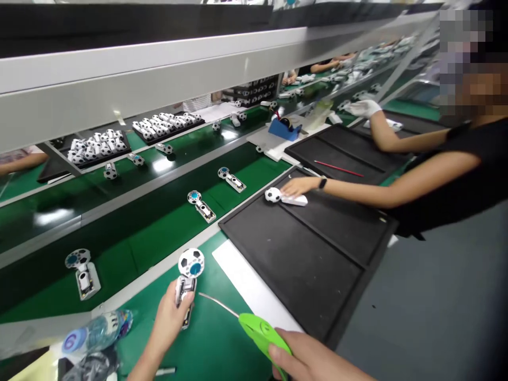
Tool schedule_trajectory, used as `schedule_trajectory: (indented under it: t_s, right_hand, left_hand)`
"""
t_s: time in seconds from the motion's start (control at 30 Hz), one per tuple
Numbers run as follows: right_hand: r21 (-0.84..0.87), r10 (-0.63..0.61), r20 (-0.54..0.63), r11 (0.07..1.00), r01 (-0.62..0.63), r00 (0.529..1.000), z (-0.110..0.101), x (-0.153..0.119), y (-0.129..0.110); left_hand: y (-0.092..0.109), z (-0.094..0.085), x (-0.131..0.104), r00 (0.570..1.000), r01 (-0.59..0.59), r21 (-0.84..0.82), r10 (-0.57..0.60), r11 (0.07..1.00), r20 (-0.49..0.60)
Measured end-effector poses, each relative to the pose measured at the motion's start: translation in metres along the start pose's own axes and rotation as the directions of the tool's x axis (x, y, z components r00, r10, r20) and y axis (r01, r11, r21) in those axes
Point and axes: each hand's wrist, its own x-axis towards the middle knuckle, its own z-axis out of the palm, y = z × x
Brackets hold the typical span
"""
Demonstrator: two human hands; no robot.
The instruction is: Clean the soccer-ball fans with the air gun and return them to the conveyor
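My left hand grips a white handheld gadget with a soccer-ball-patterned round head and a blue centre. Its handle is uncovered, with inner parts showing, and my thumb presses on it. In my right hand is a bright green-handled tool with a long, thin, slightly curved metal tip. That tip points left and ends just right of the gadget's handle, apparently apart from it. Below both hands lies a green work surface with a white sheet.
Similar open gadgets lie on the green conveyor belt. A water bottle lies at lower left. On the right is a black tray, where a co-worker's hand touches another gadget. A white shelf beam crosses above.
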Motion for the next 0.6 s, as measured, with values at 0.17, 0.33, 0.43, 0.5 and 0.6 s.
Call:
schedule_trajectory:
  t_s: [0.17, 0.33, 0.43, 0.5, 0.6]
  right_hand:
    - [-0.073, 0.055, 0.035, 0.996, -0.052, 0.998, 0.012, -0.028, -0.018]
    - [-0.172, 0.113, -0.022, 0.978, -0.115, 0.993, 0.028, -0.048, -0.022]
    - [-0.193, 0.116, -0.049, 0.973, -0.123, 0.992, 0.032, -0.055, -0.024]
    - [-0.209, 0.113, -0.071, 0.97, -0.125, 0.991, 0.033, -0.058, -0.024]
    - [-0.207, 0.112, -0.082, 0.97, -0.126, 0.99, 0.032, -0.06, -0.024]
  left_hand:
    - [-0.016, -0.006, -0.037, 0.921, -0.389, 0.317, 0.365, 0.865, 0.134]
    - [-0.016, -0.005, -0.052, 0.803, -0.586, 0.384, 0.574, 0.713, 0.158]
    - [-0.014, -0.006, -0.056, 0.776, -0.614, 0.402, 0.613, 0.679, 0.149]
    - [-0.013, -0.007, -0.057, 0.777, -0.61, 0.406, 0.613, 0.681, 0.139]
    - [-0.014, -0.008, -0.058, 0.789, -0.596, 0.396, 0.601, 0.699, 0.127]
